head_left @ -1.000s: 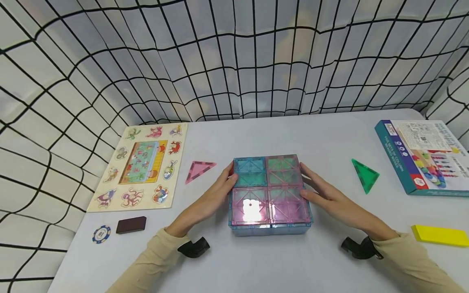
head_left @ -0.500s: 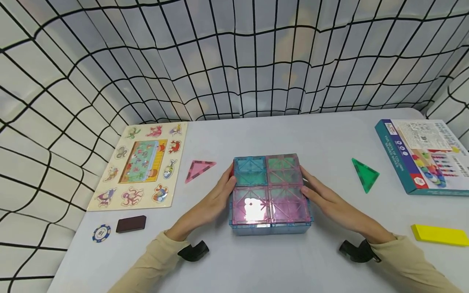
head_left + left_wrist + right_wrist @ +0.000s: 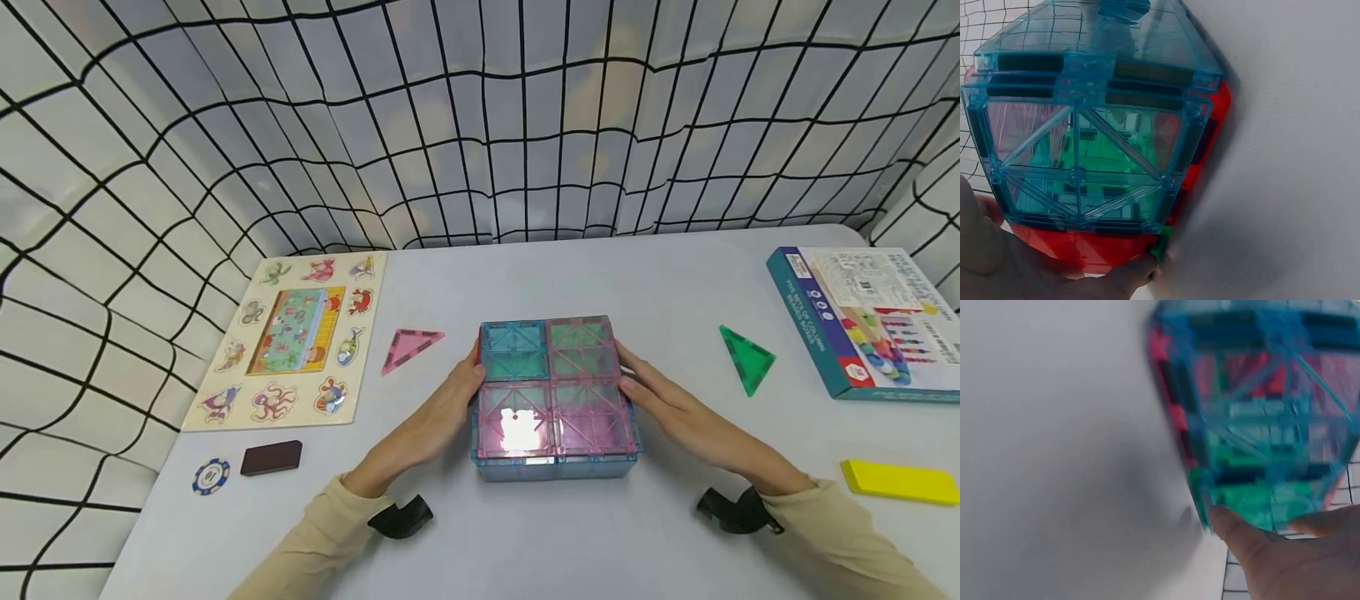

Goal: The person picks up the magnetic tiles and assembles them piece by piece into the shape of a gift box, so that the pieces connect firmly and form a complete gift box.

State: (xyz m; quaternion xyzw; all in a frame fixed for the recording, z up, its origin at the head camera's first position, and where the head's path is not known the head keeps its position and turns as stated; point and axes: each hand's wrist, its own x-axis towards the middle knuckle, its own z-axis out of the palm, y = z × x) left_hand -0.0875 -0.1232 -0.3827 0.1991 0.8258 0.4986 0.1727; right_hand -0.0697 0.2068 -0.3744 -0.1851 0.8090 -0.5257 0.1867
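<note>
A box built of see-through magnetic tiles stands mid-table, with pink, blue and greenish squares on top and blue ones at the front. My left hand lies along its left side, fingers and thumb against red tiles in the left wrist view. On the opposite side, my right hand has its fingers extended along the wall; the blurred right wrist view shows the fingertips at green tiles. Through the blue front tile, green and pink pieces show. The hands' far fingertips are partly hidden by the box.
A pink triangle tile lies left of the box, a green one right. A sea-animal puzzle board, poker chip and dark brown block lie left. A teal game box and yellow block lie right. Black netting hangs behind.
The left thumb has come down from the top edge of the tile box to its side. The box and both hands otherwise keep nearly the same place; the view shifts slightly.
</note>
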